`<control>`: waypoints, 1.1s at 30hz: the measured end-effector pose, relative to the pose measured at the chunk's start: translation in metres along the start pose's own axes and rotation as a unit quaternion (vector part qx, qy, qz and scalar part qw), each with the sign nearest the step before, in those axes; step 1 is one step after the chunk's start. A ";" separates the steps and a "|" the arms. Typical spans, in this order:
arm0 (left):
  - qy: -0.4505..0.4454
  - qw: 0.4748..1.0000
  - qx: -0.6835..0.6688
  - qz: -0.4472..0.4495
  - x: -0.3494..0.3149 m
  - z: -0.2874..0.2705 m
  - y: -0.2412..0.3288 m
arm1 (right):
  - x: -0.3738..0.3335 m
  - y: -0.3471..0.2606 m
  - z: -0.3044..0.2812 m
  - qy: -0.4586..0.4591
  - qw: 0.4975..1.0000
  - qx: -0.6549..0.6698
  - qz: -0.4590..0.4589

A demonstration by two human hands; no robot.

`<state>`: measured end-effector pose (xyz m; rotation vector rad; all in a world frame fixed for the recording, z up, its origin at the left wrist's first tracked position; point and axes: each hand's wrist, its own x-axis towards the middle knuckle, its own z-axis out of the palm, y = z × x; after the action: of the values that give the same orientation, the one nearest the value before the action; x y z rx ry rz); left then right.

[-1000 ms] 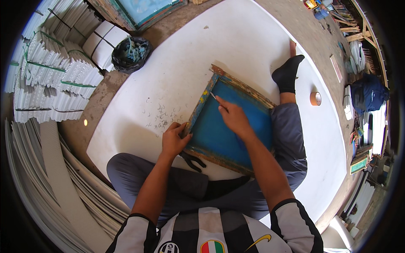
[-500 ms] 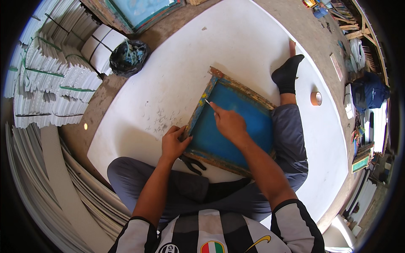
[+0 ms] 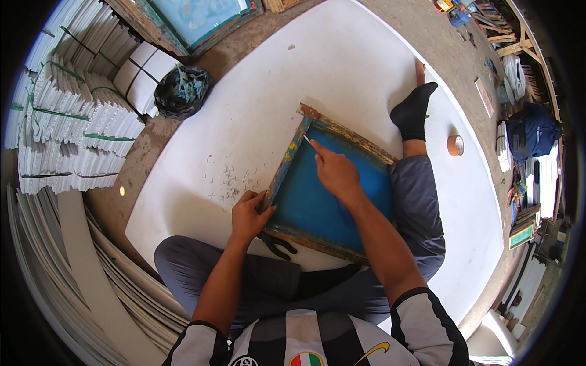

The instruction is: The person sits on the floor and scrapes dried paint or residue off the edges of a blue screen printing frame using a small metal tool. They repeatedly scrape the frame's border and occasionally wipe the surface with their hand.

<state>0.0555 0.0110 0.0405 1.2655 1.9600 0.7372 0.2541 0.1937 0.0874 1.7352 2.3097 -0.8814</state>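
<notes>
A worn wooden frame (image 3: pixel 351 132) with blue mesh (image 3: pixel 320 201) stretched across it lies tilted between my legs. My left hand (image 3: pixel 248 218) grips the near part of its left rail, thumb on the inner side and fingers outside. Over the mesh, my right hand (image 3: pixel 337 174) is closed on a thin pale tool (image 3: pixel 307 139). The tip meets the inner edge of the left rail, close to the far corner; most of the tool is hidden in my fingers. Black tool handles (image 3: pixel 282 247), like those of pliers, poke out from under the frame's near left corner.
A white sheet (image 3: pixel 183 165) lies beneath me, with small dark curved bits (image 3: pixel 231 186) scattered left of the frame. Brown tape (image 3: pixel 455 145) sits beyond my right leg. A black bag of blue scraps (image 3: pixel 183 91) and white stacks (image 3: pixel 79 122) stand left; another frame (image 3: pixel 201 21) lies at the back.
My right hand and the tool have moved a little farther along the left rail toward the far corner. My left hand keeps its grip. The whole view has shifted slightly.
</notes>
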 end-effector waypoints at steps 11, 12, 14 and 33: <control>0.008 0.999 0.008 0.036 0.000 0.004 -0.005 | 0.022 0.018 0.024 0.042 0.988 0.141 -0.040; 0.006 0.999 0.008 0.033 -0.001 0.002 -0.005 | 0.023 0.016 0.016 0.009 0.983 0.181 -0.036; 0.000 1.000 0.010 0.024 -0.001 0.001 -0.003 | 0.024 0.019 0.016 0.004 0.976 0.210 -0.055; 0.006 1.000 -0.005 0.027 0.000 0.001 -0.006 | 0.013 -0.008 -0.008 -0.007 1.000 0.004 0.012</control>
<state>0.0532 0.0092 0.0352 1.3150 1.9363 0.7815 0.2443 0.2080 0.0915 1.7506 2.2756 -0.8955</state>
